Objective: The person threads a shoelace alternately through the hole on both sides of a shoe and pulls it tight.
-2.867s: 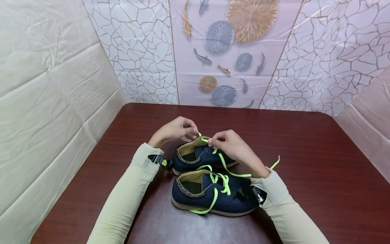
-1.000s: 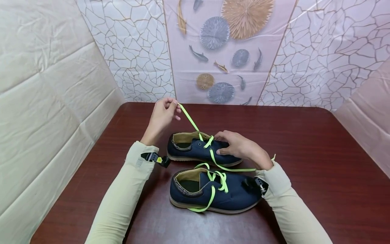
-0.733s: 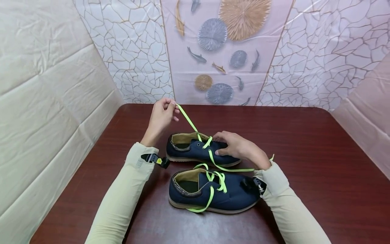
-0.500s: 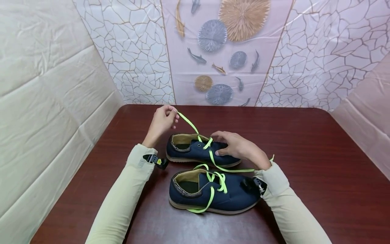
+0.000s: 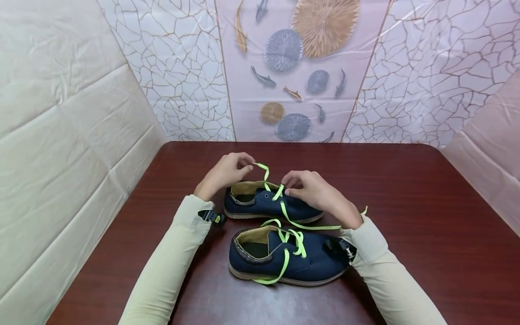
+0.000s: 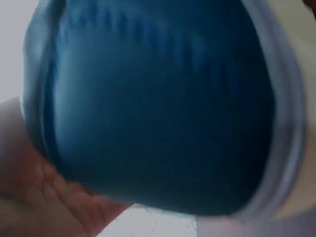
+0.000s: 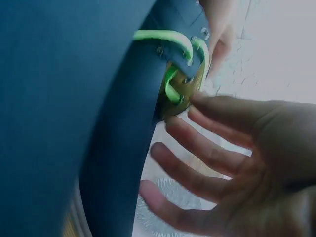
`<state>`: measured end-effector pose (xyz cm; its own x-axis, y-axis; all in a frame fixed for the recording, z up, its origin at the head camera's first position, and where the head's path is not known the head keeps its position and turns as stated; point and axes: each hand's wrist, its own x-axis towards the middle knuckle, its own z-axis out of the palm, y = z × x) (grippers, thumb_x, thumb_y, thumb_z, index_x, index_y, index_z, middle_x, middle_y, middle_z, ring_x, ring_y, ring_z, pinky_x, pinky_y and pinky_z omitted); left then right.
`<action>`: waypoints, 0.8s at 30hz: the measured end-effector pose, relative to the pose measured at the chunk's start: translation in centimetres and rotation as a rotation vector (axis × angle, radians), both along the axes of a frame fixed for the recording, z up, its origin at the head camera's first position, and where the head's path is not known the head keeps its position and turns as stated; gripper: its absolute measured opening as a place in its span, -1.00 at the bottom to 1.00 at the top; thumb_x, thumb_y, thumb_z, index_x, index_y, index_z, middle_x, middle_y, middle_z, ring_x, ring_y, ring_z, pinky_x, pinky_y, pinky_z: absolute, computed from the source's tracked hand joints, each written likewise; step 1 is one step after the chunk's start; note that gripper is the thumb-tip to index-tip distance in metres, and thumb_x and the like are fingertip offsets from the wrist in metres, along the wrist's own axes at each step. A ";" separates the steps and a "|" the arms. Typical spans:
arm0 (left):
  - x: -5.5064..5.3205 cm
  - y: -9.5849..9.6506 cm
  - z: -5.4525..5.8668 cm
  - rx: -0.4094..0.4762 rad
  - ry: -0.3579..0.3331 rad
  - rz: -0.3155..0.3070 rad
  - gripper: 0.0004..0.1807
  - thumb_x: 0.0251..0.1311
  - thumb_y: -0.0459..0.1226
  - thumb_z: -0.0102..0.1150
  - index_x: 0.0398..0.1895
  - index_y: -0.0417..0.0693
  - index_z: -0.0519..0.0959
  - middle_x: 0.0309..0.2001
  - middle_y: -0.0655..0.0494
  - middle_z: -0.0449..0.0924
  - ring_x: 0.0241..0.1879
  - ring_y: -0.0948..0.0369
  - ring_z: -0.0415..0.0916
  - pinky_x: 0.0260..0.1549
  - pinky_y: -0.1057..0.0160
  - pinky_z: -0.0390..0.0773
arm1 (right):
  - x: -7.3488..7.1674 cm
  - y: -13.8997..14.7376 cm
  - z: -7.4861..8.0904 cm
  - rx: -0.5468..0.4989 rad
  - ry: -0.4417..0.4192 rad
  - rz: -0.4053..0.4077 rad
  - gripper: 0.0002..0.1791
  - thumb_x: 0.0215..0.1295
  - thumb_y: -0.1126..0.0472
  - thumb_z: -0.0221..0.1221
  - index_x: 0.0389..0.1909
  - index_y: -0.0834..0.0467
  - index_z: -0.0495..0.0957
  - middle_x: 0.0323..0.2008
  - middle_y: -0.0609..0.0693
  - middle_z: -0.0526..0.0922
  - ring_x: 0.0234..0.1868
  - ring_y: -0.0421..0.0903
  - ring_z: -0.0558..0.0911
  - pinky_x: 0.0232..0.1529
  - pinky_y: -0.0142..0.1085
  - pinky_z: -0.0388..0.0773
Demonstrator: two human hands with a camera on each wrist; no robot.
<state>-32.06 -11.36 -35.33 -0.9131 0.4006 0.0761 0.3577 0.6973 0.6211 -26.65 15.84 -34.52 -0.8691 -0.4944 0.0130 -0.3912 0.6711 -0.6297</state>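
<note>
Two navy shoes with neon-green laces lie side by side, toes to the right. Over the heel end of the far shoe [image 5: 260, 207], my left hand [image 5: 227, 174] pinches the tip of a shoelace [image 5: 266, 174] that rises in a slack bend from its eyelets. My right hand [image 5: 308, 187] hovers at the far shoe's lacing, its fingers loosely bent and spread with nothing between them, as the right wrist view also shows. The near shoe [image 5: 317, 259] has its lace looped through the eyelets. A blurred dark-blue shoe surface [image 6: 163, 113] fills most of the left wrist view.
The shoes stand on a dark red-brown table [image 5: 406, 189]. Another lace end [image 5: 313, 227] trails from the far shoe toward the right wrist. A patterned sheet [image 5: 292, 81] hangs behind, with pale cloth [image 5: 73, 135] along the left side.
My left hand drew the lace up and leftward until taut, then came back down and right toward the shoe, leaving it slack. My right hand let go of the lace and moved to the shoe's front.
</note>
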 end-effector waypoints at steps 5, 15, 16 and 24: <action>0.2 1.1 -0.3 0.026 -0.011 -0.203 -0.48 0.63 -0.20 0.05 0.58 0.10 0.36 0.08 -0.02 0.73 0.04 0.12 0.68 0.04 0.03 0.59 | 0.0 -0.3 0.1 0.005 0.106 0.085 -0.78 0.44 0.39 0.30 0.05 0.25 0.65 -0.19 0.10 0.77 -0.10 0.04 0.76 0.00 -0.04 0.68; 0.0 0.9 -0.8 0.122 -0.053 -0.381 -0.57 0.69 -0.23 -0.14 0.45 0.29 0.52 -0.25 -0.01 0.65 -0.63 0.11 0.27 -0.31 0.13 0.44 | -0.2 -0.5 0.3 0.002 0.143 0.169 -0.81 0.49 0.38 0.25 0.04 0.17 0.68 -0.17 0.02 0.78 -0.11 -0.04 0.76 0.00 -0.06 0.68; -0.1 0.9 -0.7 0.119 -0.053 -0.394 -0.61 0.69 -0.24 -0.15 0.32 0.23 0.61 -0.32 -0.01 0.61 -0.62 0.12 0.26 -0.28 0.14 0.43 | -0.3 -0.5 0.3 -0.004 0.122 0.168 -0.81 0.51 0.36 0.24 0.05 0.16 0.68 -0.15 0.02 0.78 -0.10 -0.04 0.76 0.01 -0.06 0.68; -0.3 0.7 -1.3 0.099 -0.087 -0.401 -0.68 0.58 -0.25 -0.07 0.02 0.13 0.72 -0.22 0.09 0.67 -0.31 0.13 0.50 -0.09 0.13 0.50 | 0.1 0.1 0.2 -0.290 -0.361 0.036 -0.66 0.67 0.22 0.06 0.27 0.28 0.59 0.10 0.19 0.68 0.04 0.07 0.68 0.08 -0.05 0.68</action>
<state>-32.38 -10.68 -36.63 -0.6908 0.7204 0.0618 0.5323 0.4489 0.7177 -26.52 15.90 -34.30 -0.8258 -0.5449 -0.1454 -0.1317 0.4370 -0.8898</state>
